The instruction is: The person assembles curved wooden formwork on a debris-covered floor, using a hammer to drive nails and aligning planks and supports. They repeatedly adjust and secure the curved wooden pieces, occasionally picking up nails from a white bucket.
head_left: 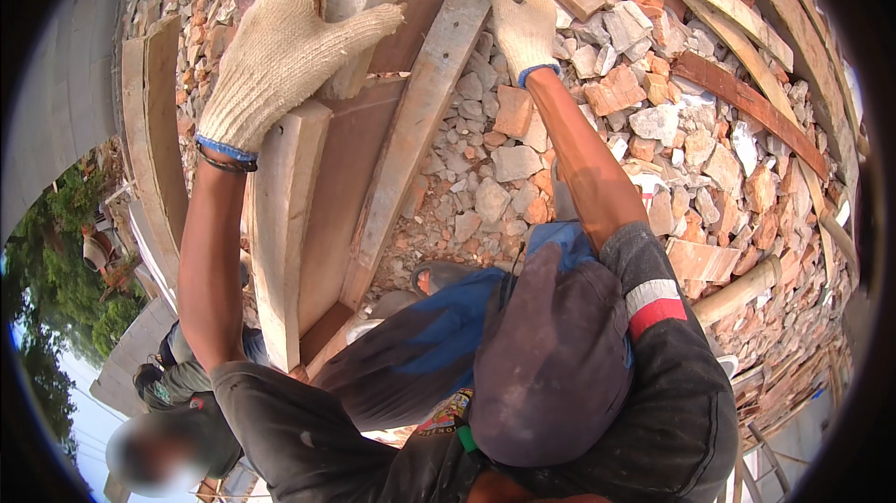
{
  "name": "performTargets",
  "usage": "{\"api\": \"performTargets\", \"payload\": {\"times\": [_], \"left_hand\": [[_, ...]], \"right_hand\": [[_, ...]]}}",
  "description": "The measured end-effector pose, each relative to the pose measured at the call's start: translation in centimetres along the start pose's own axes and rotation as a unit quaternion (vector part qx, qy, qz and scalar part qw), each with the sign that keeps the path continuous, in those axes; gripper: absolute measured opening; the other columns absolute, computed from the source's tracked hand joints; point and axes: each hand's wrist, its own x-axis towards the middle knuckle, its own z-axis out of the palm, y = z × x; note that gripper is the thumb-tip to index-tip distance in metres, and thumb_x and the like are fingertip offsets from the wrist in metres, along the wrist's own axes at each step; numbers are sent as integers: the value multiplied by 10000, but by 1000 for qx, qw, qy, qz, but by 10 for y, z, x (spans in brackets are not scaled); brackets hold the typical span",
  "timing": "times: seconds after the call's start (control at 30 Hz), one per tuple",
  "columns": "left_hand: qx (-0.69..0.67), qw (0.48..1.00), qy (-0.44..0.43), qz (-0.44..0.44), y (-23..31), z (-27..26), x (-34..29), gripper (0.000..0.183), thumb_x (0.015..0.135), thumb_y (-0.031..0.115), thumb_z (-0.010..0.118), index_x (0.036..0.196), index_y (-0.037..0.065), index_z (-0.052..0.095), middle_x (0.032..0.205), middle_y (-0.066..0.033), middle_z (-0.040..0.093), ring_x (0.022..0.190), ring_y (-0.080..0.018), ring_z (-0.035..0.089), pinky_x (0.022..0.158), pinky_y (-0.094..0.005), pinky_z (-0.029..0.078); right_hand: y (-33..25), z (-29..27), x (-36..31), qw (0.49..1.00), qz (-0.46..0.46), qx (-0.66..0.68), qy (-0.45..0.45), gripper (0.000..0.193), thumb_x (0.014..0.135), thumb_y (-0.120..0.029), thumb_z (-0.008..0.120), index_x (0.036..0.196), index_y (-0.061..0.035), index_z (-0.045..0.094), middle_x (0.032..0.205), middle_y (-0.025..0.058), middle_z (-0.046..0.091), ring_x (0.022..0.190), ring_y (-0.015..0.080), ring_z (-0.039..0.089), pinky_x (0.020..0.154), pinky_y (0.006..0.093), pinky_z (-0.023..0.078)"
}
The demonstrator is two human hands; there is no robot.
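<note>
A: Fingers (369, 22) of the left hand (280, 55), in a knit glove, are spread flat and wide against the upper end of a plank (280, 223); they press on it rather than close round it.

B: And the right hand (525, 27)?

A: Also gloved, it rests high on a second, longer board (420, 130), fingers partly curled. Whether they wrap the far edge I cannot tell, since the glove hides it.

B: Where do the boards lie?

A: Side by side, running from the lower centre up toward the hands, over a bed of rubble (653, 111): broken red brick and grey stone. Between them sits a wider brown panel (345, 195).

B: How far along is the work?

A: By my judgement, midway. Several boards are already laid in a row and curved timbers (737, 27) rim the rubble, yet the two under the hands appear not yet settled.

B: Their look?

A: Rough, pale, dusty, mortar-stained, with worn edges.

B: Anyone else?

A: Another person (177, 382) crouches at lower left, below.
</note>
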Motion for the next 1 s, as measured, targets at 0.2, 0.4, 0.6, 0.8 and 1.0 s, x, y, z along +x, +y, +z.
{"api": "performTargets", "payload": {"times": [0.2, 0.4, 0.6, 0.8, 1.0], "left_hand": [[82, 992, 50, 78, -10, 8, 5, 872, 849, 521, 856, 1482, 6, 550, 1214, -229, 723, 1046, -290, 755, 896, -426, 617], [-43, 998, -29, -25, 7, -3, -3, 873, 850, 518, 857, 1483, 4, 545, 1228, -222, 717, 1064, -282, 750, 903, -424, 613], [50, 999, -13, -16, 17, -7, -5, 860, 839, 437, 888, 1489, -6, 541, 1247, -213, 724, 1108, -270, 741, 930, -398, 602], [-31, 998, 44, 16, 6, 2, -9, 870, 821, 426, 907, 1488, -22, 572, 1259, -204, 739, 1129, -257, 741, 965, -399, 595], [-92, 994, 66, 6, 4, -9, -12, 866, 797, 394, 935, 1471, -32, 597, 1289, -203, 741, 1142, -245, 743, 998, -407, 588]], "right_hand": [[-16, -8, -2, 998, 14, -16, -52, 531, 926, -443, 717, 1111, 54, 740, 1084, 266, 749, 1065, 402, 712, 948, 472, 537], [1, -5, 8, 998, -20, -63, -6, 540, 908, -439, 747, 1147, 44, 718, 1061, 273, 748, 1024, 423, 723, 932, 481, 553], [-6, -5, 15, 992, 16, -114, -42, 550, 902, -439, 755, 1149, 53, 734, 1081, 267, 761, 1047, 396, 736, 944, 480, 557], [-13, -28, 17, 984, 88, -32, -152, 595, 866, -511, 783, 1050, 55, 792, 998, 235, 781, 961, 334, 745, 901, 445, 561], [33, -4, 16, 969, 115, 148, -164, 739, 942, -585, 687, 1265, 78, 721, 1237, 181, 735, 1151, 240, 664, 1001, 361, 489]]}}
